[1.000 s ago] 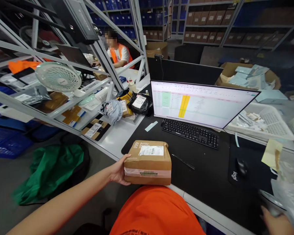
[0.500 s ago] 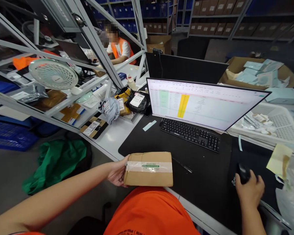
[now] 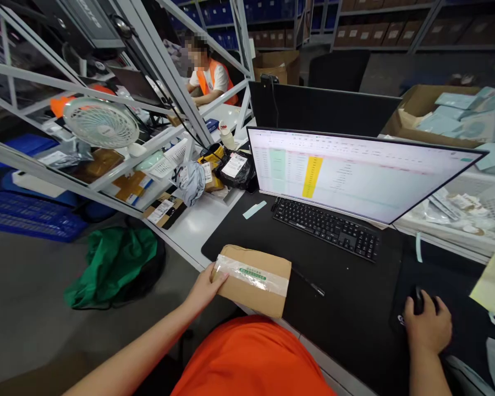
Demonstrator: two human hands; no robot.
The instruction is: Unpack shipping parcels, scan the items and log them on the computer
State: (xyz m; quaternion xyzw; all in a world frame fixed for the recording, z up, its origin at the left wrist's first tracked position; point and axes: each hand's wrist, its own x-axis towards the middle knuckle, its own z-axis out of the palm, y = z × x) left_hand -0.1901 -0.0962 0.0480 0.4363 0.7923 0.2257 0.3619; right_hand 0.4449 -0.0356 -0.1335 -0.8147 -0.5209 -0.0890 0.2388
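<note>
My left hand grips the left end of a brown cardboard parcel sealed with clear tape. The parcel rests tilted on the black desk mat near the desk's front edge. My right hand lies curled over a black computer mouse at the right of the mat. A black keyboard and a wide monitor showing a spreadsheet stand behind the parcel. A thin black pen lies just right of the parcel.
A metal rack at the left holds a white fan and small packages. Bagged parcels lie left of the monitor. A green bag sits on the floor. A person in an orange vest sits behind. A white basket stands right.
The parcel was turned over, label side down, tape side up, and now lies tilted. My right hand came up from the lower right and settled on the mouse.
</note>
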